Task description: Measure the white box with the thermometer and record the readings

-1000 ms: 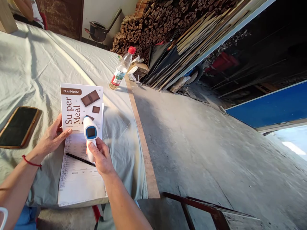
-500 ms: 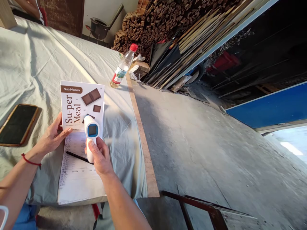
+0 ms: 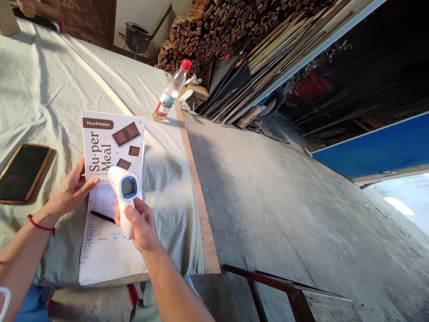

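Observation:
My right hand (image 3: 142, 221) is wrapped round the handle of a white and blue infrared thermometer (image 3: 126, 197), its small screen facing me. In my left hand (image 3: 74, 188) is the lower left edge of a white box (image 3: 100, 154) printed "NutriMotion Su-per Meal", thumb in front and fingers partly hidden behind it. The thermometer's front end overlaps the lower part of the box in view. Below the box lies an open notebook (image 3: 110, 264) with written pages. A black pen (image 3: 102, 217) rests across it, one end hidden by the thermometer.
A phone (image 3: 25, 172) in a brown case lies left on the cloth-covered table (image 3: 60, 94). A red-capped bottle (image 3: 170, 94) stands near the table's right edge. Another person's hand (image 3: 28, 6) shows at the top left. A dark metal frame (image 3: 268, 286) stands lower right; stacked wood (image 3: 201, 44) is behind.
The thermometer has turned in my right hand, its front end swinging left and its handle dropping slightly. My left hand and the box stay nearly still. The other person's hand has come into view.

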A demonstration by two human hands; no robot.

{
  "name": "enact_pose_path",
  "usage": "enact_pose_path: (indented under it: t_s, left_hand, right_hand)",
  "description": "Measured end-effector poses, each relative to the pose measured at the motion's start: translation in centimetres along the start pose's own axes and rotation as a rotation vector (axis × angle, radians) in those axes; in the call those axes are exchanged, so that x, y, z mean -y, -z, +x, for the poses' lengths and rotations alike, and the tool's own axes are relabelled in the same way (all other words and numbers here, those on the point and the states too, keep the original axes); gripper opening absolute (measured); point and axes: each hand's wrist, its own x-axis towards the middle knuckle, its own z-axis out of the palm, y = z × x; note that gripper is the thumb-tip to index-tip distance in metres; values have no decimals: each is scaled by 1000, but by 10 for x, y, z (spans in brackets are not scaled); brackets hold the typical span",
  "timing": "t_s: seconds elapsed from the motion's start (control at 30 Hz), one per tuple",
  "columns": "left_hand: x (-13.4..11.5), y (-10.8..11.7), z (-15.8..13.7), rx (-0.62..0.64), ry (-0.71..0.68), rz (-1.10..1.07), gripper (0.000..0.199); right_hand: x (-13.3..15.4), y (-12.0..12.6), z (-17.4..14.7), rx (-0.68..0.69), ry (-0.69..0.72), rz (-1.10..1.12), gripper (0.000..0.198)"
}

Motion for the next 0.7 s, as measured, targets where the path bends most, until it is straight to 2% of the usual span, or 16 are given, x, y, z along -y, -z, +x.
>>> enact_pose_path:
  t_s: [0.13, 0.23, 0.37, 0.43, 0.53, 0.6, 0.7]
  left_hand:
    - [2, 0, 1, -6, -9, 29, 70]
    - [3, 1, 2, -23, -7, 79, 68]
    - [-3, 0, 4, -36, -13, 31, 69]
    - [-7, -2, 4, -45, 3, -26, 70]
    - [-11, -6, 3, -61, 15, -73, 68]
    - [-11, -8, 1, -84, -24, -26, 70]
    - [-9, -12, 0, -113, -82, 148, 74]
  right_hand:
    - [6, 0, -7, 44, -13, 56, 51]
    - [5, 3, -10, 76, -24, 60, 50]
    - [11, 14, -12, 114, 2, -46, 49]
    - [21, 24, -14, 108, 35, -238, 51]
    - [35, 47, -19, 47, 164, -734, 51]
    - [39, 66, -23, -10, 250, -1104, 47]
    - [37, 92, -29, -75, 262, -1517, 43]
